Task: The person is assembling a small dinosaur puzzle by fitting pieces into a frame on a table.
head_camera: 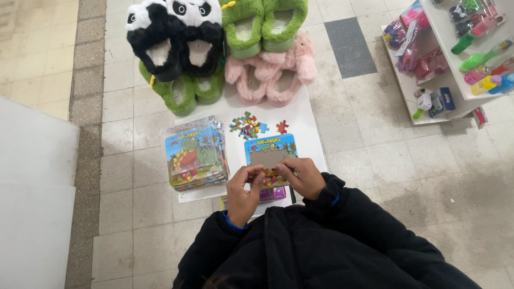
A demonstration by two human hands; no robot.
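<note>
Fingertips of the left hand (243,188) and right hand (301,175) pinch small pieces over the flat rectangular cardboard dinosaur puzzle tray (271,152), its long axis running twelve-to-six, loose colourful pieces (249,126) at eleven o'clock.

Hands over a dinosaur puzzle tray
Left hand (242,191) and right hand (301,176) pinch pieces at the puzzle tray's (270,151) near edge; loose puzzle pieces (248,126) lie beyond, stacked puzzle packs (195,155) beside it.

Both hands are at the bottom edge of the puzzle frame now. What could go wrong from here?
The puzzle tray overhangs the near edge of the white table, so pressure from the left hand or right hand may tip it. The loose pieces could get knocked toward the pink slippers.
</note>
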